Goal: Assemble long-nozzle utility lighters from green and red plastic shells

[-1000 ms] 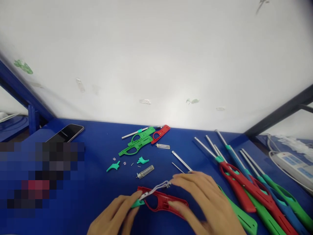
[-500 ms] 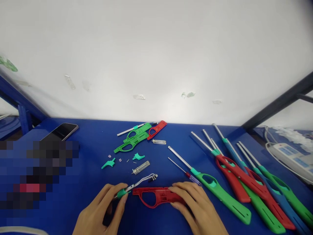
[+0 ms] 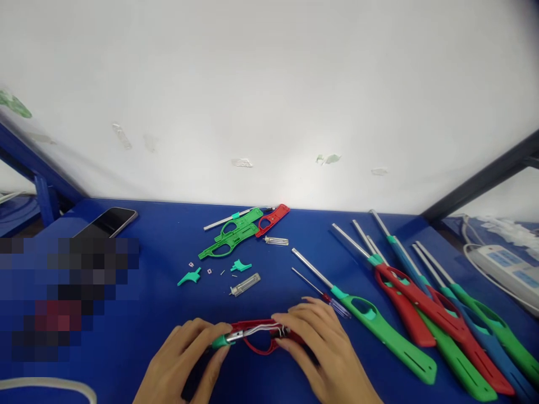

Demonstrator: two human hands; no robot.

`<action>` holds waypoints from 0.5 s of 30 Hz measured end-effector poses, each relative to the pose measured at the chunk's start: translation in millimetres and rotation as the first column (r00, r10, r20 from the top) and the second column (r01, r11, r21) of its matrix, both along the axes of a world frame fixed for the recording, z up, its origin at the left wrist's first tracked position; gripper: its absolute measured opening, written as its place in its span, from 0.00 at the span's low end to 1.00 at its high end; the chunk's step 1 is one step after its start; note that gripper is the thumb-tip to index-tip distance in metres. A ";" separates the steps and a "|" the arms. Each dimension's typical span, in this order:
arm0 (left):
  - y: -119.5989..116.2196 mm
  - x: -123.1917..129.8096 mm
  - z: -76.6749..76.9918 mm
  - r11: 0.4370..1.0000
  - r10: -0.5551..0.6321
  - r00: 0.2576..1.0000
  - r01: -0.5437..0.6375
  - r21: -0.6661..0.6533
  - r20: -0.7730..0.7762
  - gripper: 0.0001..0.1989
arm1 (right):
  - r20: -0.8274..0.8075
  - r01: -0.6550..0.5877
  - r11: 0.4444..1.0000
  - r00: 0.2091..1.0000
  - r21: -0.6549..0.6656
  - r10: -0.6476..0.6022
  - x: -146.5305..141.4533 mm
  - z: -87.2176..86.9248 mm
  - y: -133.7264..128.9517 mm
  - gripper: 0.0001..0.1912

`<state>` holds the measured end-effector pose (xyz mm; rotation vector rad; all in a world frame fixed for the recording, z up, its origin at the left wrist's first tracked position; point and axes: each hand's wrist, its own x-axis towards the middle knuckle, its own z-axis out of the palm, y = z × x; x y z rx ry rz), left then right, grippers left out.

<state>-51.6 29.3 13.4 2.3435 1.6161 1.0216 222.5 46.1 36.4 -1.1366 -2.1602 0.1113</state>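
Note:
My left hand (image 3: 189,356) pinches the green collar of a lighter's metal tube (image 3: 234,335), from which white wires (image 3: 263,326) run right to a small black igniter (image 3: 280,332). This assembly lies over a red lighter handle half (image 3: 261,348) with a trigger loop. My right hand (image 3: 320,348) closes on the right end of the red half, thumb and fingertips at the igniter. Its fingers hide most of that end. Beyond the hands lie a clear fuel tank (image 3: 245,284), two teal triggers (image 3: 241,265) and several tiny metal pieces (image 3: 209,271).
Several assembled lighters (image 3: 389,339) in green, red and blue lie at the right, beside a screwdriver (image 3: 332,303). Green handle halves (image 3: 229,241), a red piece (image 3: 273,219) and another tank (image 3: 277,241) are near the wall. A phone (image 3: 105,223) and a power strip (image 3: 505,269) flank the table.
My left hand has moved the tube assembly right, over the red half. My right hand has shifted left, bringing its fingertips to the igniter end.

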 end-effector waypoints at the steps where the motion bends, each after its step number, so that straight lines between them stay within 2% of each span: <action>1: -0.5 -1.4 -0.5 1.000 -0.010 1.000 0.010 -0.018 0.000 0.14 | -0.021 -0.019 1.000 1.000 -0.006 0.019 -1.0 -0.2 1.3 0.10; 4: -0.4 -3.4 0.1 0.996 -0.050 0.999 0.050 -0.072 0.012 0.14 | -0.046 -0.067 0.997 0.997 -0.029 0.065 -1.1 -0.4 3.3 0.11; 8: 2.4 -4.7 -1.6 0.999 -0.029 0.999 0.028 -0.044 -0.022 0.13 | -0.065 -0.092 0.994 0.994 -0.066 0.088 -2.2 -0.3 2.7 0.12; 15: 9.2 -8.2 -2.5 0.998 -0.066 0.992 0.066 -0.009 -0.107 0.14 | -0.032 0.017 0.997 0.999 -0.081 -0.020 -10.1 -2.1 0.3 0.10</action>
